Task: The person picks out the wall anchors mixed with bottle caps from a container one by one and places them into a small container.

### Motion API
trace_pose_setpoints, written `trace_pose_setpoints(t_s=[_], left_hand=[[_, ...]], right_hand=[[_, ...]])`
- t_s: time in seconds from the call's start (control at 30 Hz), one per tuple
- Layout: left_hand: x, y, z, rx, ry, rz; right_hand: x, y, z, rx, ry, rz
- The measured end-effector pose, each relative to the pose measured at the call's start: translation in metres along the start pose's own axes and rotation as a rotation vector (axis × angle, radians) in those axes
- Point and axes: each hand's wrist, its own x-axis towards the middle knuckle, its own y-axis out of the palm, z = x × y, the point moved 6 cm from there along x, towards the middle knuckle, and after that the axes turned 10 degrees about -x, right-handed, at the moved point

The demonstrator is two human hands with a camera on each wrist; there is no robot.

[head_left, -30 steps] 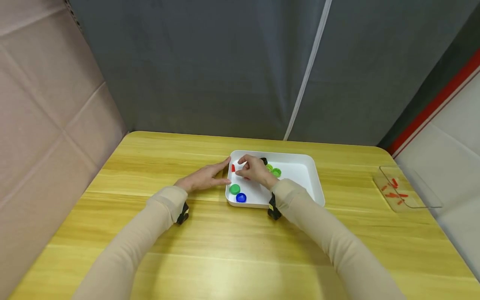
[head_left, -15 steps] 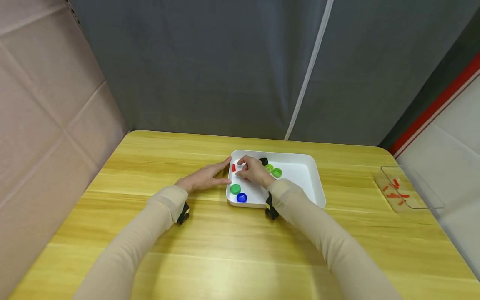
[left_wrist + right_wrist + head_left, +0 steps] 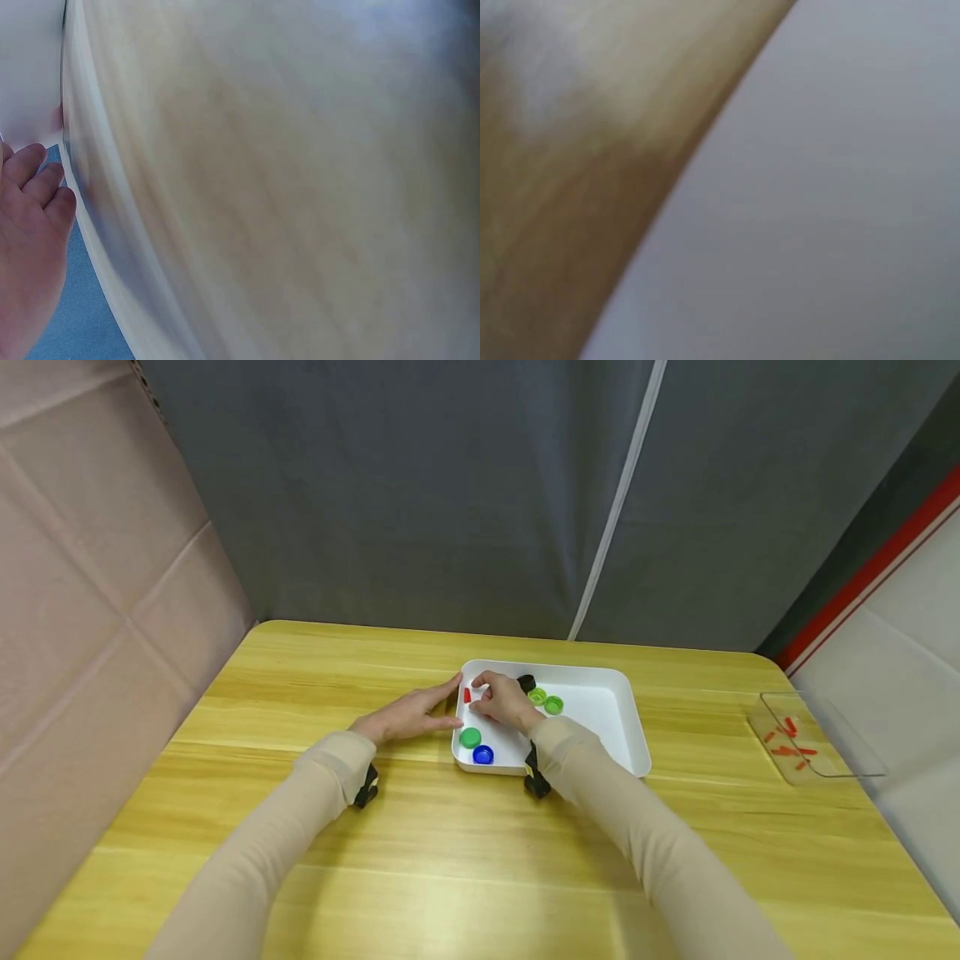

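In the head view, a shallow white tray (image 3: 600, 718) lies on the table. My left hand (image 3: 405, 714) rests at its left side, thumb and fingers spread straight against the rim. Over the tray's left part is my right hand (image 3: 502, 700), its thumb and index fingertip apart near a small red piece (image 3: 467, 695). Nothing shows between those two tips; what lies under the palm is hidden. A green bottle cap (image 3: 470, 737) and a blue bottle cap (image 3: 483, 754) lie at the tray's near left. Beyond the right hand are a black cap (image 3: 527, 682), a yellow-green cap (image 3: 537, 696) and another green cap (image 3: 553, 704).
At the far right of the wooden table (image 3: 420, 860) stands a clear plastic box (image 3: 817, 735) with several small red pieces in it. A grey curtain (image 3: 412, 502) hangs behind the table. Both wrist views are mostly blurred table and tray.
My right hand and forearm have shifted slightly left over the tray. A red spot seen below that hand a second ago is now hidden. The left hand has stayed still.
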Motion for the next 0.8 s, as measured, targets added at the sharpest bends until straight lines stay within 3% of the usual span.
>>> trace_pose_setpoints(t_s=[0.8], left_hand=[[-0.0002,-0.0011,-0.0008,-0.001,-0.001,-0.001]], right_hand=[[0.0035,0.0022,0.0046,-0.06,0.019,-0.027]])
